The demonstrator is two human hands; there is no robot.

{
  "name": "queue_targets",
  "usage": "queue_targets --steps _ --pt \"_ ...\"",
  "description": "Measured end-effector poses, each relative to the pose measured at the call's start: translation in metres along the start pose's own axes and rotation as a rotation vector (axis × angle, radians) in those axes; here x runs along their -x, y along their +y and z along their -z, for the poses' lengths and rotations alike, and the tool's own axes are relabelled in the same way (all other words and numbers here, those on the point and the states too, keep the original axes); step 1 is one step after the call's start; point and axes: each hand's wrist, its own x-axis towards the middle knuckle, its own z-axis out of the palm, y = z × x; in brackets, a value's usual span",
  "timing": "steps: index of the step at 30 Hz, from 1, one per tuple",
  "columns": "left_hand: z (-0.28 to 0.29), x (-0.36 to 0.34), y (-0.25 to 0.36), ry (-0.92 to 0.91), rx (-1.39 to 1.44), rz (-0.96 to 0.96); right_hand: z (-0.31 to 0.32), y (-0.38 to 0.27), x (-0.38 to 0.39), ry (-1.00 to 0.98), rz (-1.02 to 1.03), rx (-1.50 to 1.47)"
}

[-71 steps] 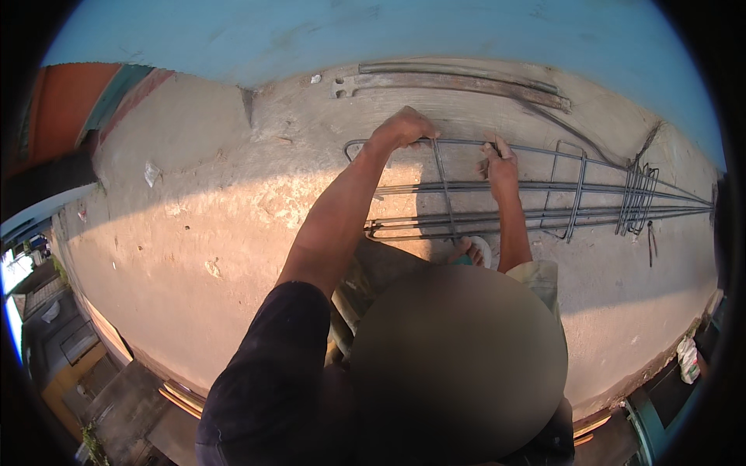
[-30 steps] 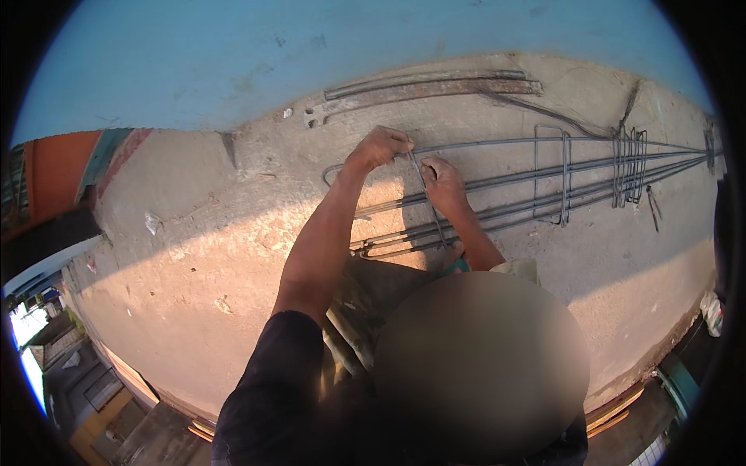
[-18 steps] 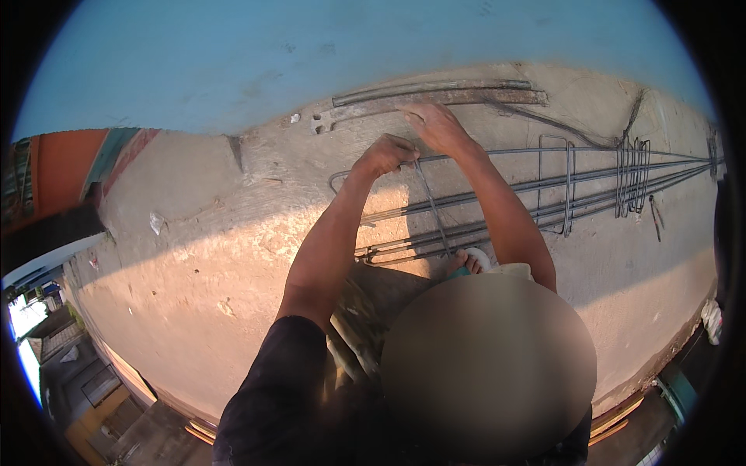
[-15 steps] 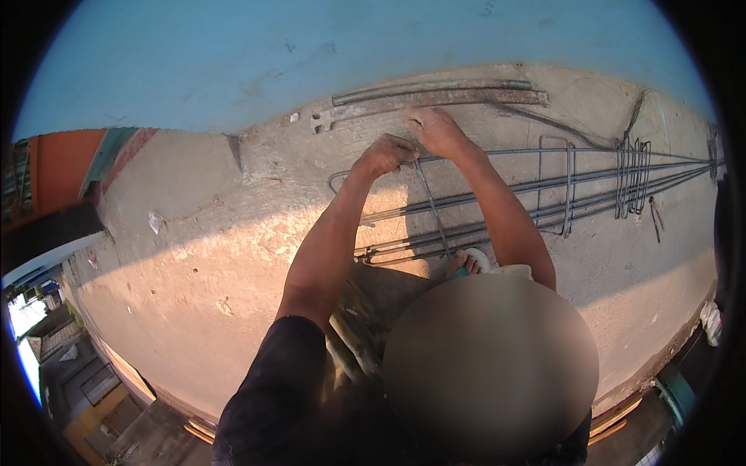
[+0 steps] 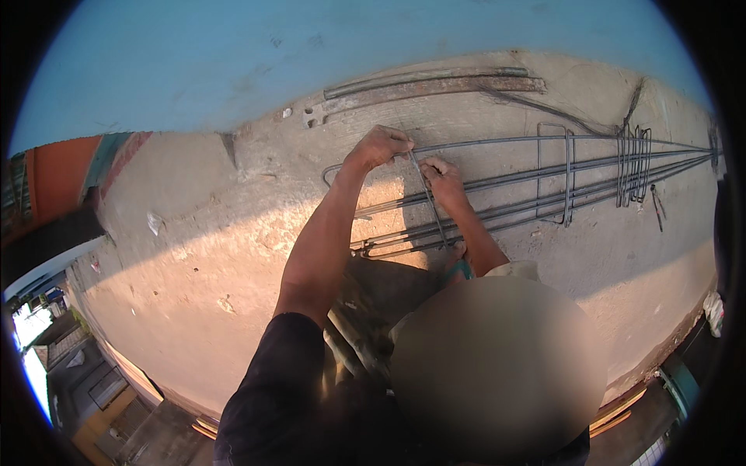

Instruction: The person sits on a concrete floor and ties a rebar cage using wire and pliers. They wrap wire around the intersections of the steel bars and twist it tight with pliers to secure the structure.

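Long steel rebars (image 5: 497,171) lie on the concrete floor, crossed by rectangular bent steel ties. My left hand (image 5: 385,145) pinches the top bar where a cross tie (image 5: 431,208) meets it. Just right of that tie, my right hand (image 5: 441,175) is closed, fingertips beside the tie; whatever they hold is too small to name. A foot in a green sandal (image 5: 458,264) is partly visible under the lower end of the cross tie. More bent ties (image 5: 633,167) hang bunched on the bars farther right.
Two long metal pieces (image 5: 431,85) and some dark wire (image 5: 563,110) lie beyond the bars. A blue wall (image 5: 342,31) borders the far side. Pliers or a similar tool (image 5: 658,208) lie at the right. A blurred round patch covers the lower middle.
My right hand has come down from above the top bar to beside the cross tie. My left hand stays on the junction; the whole view has shifted slightly.
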Motion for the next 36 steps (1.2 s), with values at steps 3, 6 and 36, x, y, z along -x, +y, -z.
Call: queue_targets --steps 3,6,36 --pt "0.0 0.002 0.001 0.004 -0.009 0.0 0.006 -0.028 0.001 -0.1 -0.222 -0.067" --pt "-0.001 0.003 0.006 0.007 -0.041 -0.012 0.003 -0.028 0.0 -0.055 -0.047 -0.005" --pt "0.007 0.014 0.02 -0.032 -0.092 0.074 -0.039 -0.022 0.005 0.183 0.342 0.044"
